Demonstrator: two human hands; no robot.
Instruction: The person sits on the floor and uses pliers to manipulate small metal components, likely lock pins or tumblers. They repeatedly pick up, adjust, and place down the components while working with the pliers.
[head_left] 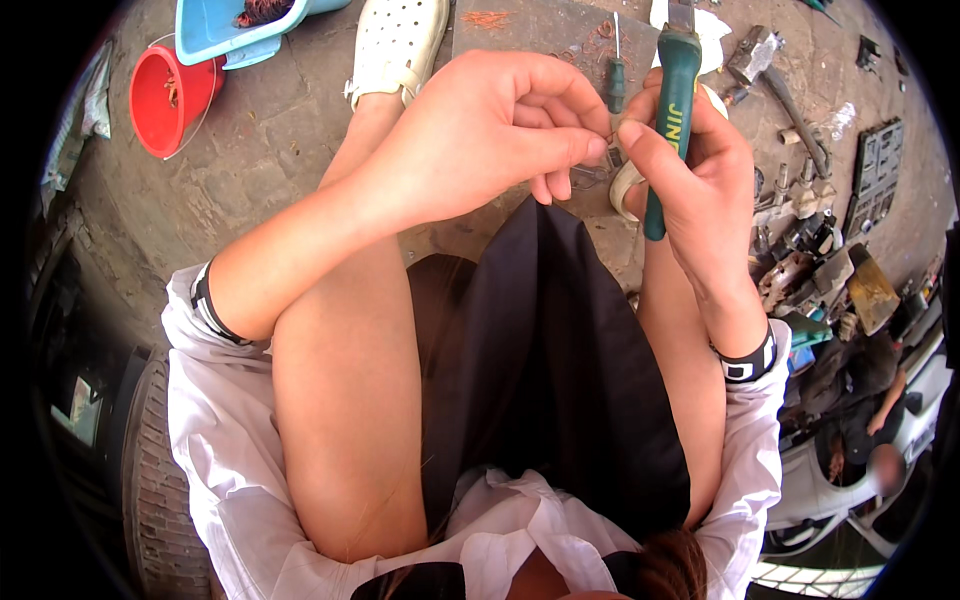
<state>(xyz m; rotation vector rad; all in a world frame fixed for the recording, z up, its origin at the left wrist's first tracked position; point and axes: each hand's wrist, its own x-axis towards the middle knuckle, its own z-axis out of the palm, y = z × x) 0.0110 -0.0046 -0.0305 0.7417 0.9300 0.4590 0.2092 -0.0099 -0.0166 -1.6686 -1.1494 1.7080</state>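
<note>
My right hand (700, 175) is shut on a green-handled tool (672, 90), held upright with its metal head at the top edge. My left hand (490, 140) is curled just left of it, thumb and forefinger close to the right thumb; something thin, too small to name, seems to be between them. Beyond the hands, a green-handled screwdriver (616, 85) lies on a grey board (490, 70) with copper wire scraps (487, 20). Dark cloth (550, 350) hangs between my bare knees, its peak just below my left fingers.
A blue basin (210, 40) and red bucket (150, 100) stand upper left. A hammer (755, 60), black case (873, 180) and assorted metal tools and parts (800, 250) lie at right. Another person (860, 400) is at lower right beside a white vehicle (820, 505).
</note>
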